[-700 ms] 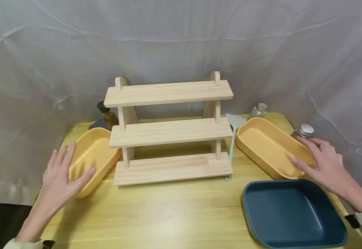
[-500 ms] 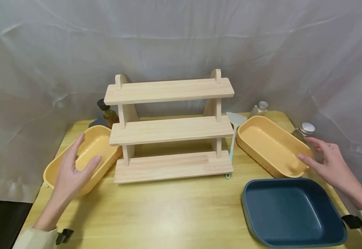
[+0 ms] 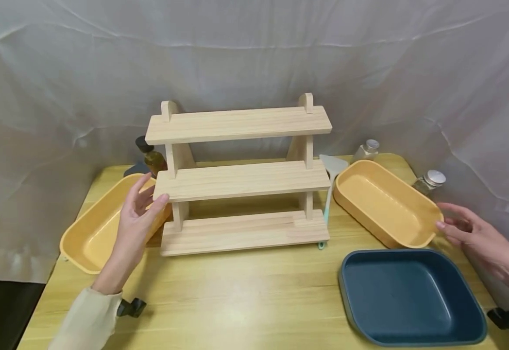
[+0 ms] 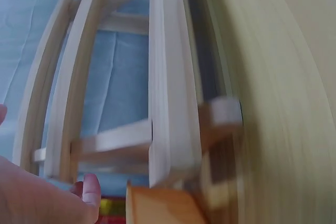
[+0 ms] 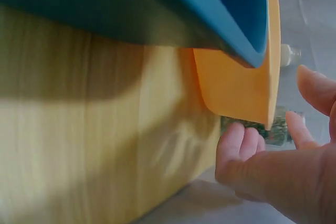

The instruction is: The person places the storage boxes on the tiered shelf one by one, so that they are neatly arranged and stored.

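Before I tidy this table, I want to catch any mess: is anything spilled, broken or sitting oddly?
No spill or damage shows. The left yellow tray sits askew and juts past the table edge. A spatula is wedged between the wooden rack and the right yellow tray. All three shelves are bare, with bottles behind.

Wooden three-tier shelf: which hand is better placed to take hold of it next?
Left, probably. The left hand is open at the wooden three-tier shelf's middle tier. The right hand is open beside the right-side yellow oblong tray, which lies between it and the shelf.
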Available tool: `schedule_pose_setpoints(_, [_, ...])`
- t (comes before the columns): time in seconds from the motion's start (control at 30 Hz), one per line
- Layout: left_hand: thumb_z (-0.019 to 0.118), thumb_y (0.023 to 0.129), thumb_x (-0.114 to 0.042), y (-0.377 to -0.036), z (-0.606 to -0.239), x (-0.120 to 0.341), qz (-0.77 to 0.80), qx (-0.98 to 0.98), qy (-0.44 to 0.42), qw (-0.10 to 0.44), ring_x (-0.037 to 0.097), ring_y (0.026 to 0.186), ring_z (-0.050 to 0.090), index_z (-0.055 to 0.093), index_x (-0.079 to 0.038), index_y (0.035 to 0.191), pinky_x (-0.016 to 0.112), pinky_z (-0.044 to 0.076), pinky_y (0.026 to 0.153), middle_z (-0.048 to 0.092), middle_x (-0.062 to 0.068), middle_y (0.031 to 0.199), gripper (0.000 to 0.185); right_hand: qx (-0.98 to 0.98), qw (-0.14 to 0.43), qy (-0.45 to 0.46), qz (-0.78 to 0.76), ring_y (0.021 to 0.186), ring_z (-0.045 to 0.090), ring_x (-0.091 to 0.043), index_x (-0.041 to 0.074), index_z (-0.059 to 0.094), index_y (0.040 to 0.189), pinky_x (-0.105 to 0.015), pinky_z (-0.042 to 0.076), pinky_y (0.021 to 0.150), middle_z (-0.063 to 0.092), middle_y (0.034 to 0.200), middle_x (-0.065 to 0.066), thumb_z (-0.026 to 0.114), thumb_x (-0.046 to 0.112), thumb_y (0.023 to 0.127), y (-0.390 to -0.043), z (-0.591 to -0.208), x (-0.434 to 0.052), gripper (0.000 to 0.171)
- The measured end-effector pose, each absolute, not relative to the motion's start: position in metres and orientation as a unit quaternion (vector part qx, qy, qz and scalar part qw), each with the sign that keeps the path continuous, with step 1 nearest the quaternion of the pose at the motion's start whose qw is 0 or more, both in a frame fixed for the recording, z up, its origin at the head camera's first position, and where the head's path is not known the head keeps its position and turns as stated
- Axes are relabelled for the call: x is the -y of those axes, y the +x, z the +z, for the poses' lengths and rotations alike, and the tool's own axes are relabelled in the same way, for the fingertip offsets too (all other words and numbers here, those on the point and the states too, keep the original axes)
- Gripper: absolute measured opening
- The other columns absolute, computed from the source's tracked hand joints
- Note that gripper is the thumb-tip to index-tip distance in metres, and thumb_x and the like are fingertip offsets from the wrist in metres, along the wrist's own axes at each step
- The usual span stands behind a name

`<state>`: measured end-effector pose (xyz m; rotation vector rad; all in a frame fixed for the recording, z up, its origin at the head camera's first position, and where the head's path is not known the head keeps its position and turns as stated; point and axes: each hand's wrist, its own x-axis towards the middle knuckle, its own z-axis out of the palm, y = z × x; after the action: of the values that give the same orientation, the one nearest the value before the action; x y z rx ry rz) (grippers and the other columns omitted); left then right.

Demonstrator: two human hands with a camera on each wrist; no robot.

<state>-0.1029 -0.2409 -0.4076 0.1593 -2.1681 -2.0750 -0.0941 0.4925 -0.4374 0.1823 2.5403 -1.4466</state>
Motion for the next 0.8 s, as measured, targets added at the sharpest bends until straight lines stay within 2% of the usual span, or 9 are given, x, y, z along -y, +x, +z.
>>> schedule_pose_setpoints(0.1, [0.075, 0.106, -0.019, -0.107, -0.410, 0.233, -0.701, 0.708, 0.061, 0.055, 0.018, 0.119, 0.056, 0.041, -0.026, 0.168, 0.020, 0.050, 0.094, 0.051, 0.011, 0.147, 0.071, -0.793, 0.134, 0.080, -0.589, 0.098, 0.070, -0.007, 0.037, 0.048, 0.143, -0.026, 0.062, 0.081, 0.059, 0.114, 0.004, 0.064, 0.008, 0.112, -0.095, -0.440, -0.496, 0.046])
schedule_pose_setpoints(0.17, [0.075, 0.106, -0.018, -0.110, -0.411, 0.228, -0.705, 0.704, 0.064, 0.059, 0.015, 0.109, 0.057, 0.043, -0.024, 0.167, 0.019, 0.051, 0.089, 0.050, 0.007, 0.149, 0.069, -0.746, 0.145, 0.088, -0.643, 0.097, 0.073, -0.011, 0.035, 0.050, 0.140, -0.029, 0.063, 0.082, 0.062, 0.111, 0.000, 0.061, 0.002, 0.111, -0.096, -0.441, -0.497, 0.045])
schedule_pose_setpoints(0.27, [0.075, 0.106, -0.015, -0.113, -0.413, 0.222, -0.711, 0.696, 0.065, 0.072, 0.013, 0.099, 0.056, 0.049, -0.019, 0.163, 0.019, 0.051, 0.085, 0.044, 0.001, 0.159, 0.063, -0.716, 0.161, 0.091, -0.673, 0.098, 0.074, -0.014, 0.034, 0.050, 0.140, -0.031, 0.063, 0.082, 0.065, 0.110, -0.001, 0.060, 0.001, 0.112, -0.097, -0.445, -0.498, 0.044])
schedule_pose_setpoints(0.37, [0.075, 0.106, -0.015, -0.117, -0.415, 0.218, -0.721, 0.685, 0.072, 0.080, 0.012, 0.095, 0.055, 0.054, -0.016, 0.156, 0.019, 0.049, 0.082, 0.037, -0.005, 0.165, 0.054, -0.715, 0.175, 0.099, -0.670, 0.099, 0.075, -0.014, 0.037, 0.047, 0.140, -0.032, 0.063, 0.083, 0.067, 0.115, 0.007, 0.060, 0.004, 0.113, -0.098, -0.447, -0.499, 0.044])
schedule_pose_setpoints(0.5, [0.077, 0.106, -0.017, -0.119, -0.416, 0.215, -0.728, 0.675, 0.095, 0.072, 0.011, 0.094, 0.055, 0.055, -0.018, 0.153, 0.019, 0.047, 0.080, 0.038, -0.003, 0.159, 0.052, -0.727, 0.184, 0.106, -0.653, 0.100, 0.076, -0.014, 0.041, 0.043, 0.139, -0.033, 0.063, 0.083, 0.067, 0.117, 0.013, 0.062, 0.006, 0.112, -0.099, -0.449, -0.501, 0.048])
schedule_pose_setpoints(0.7, [0.081, 0.102, -0.018, -0.121, -0.416, 0.212, -0.720, 0.680, 0.119, 0.066, 0.011, 0.094, 0.056, 0.052, -0.021, 0.152, 0.021, 0.045, 0.077, 0.045, -0.001, 0.137, 0.058, -0.689, 0.188, 0.105, -0.692, 0.099, 0.077, -0.019, 0.038, 0.038, 0.139, -0.036, 0.064, 0.083, 0.070, 0.114, 0.001, 0.060, -0.005, 0.110, -0.099, -0.450, -0.500, 0.056])
schedule_pose_setpoints(0.8, [0.083, 0.101, -0.019, -0.122, -0.417, 0.210, -0.714, 0.685, 0.127, 0.068, 0.012, 0.094, 0.056, 0.050, -0.022, 0.150, 0.023, 0.043, 0.074, 0.043, -0.001, 0.137, 0.058, -0.660, 0.189, 0.108, -0.719, 0.099, 0.077, -0.022, 0.036, 0.036, 0.140, -0.038, 0.064, 0.084, 0.068, 0.115, -0.002, 0.058, -0.010, 0.109, -0.100, -0.451, -0.499, 0.059])
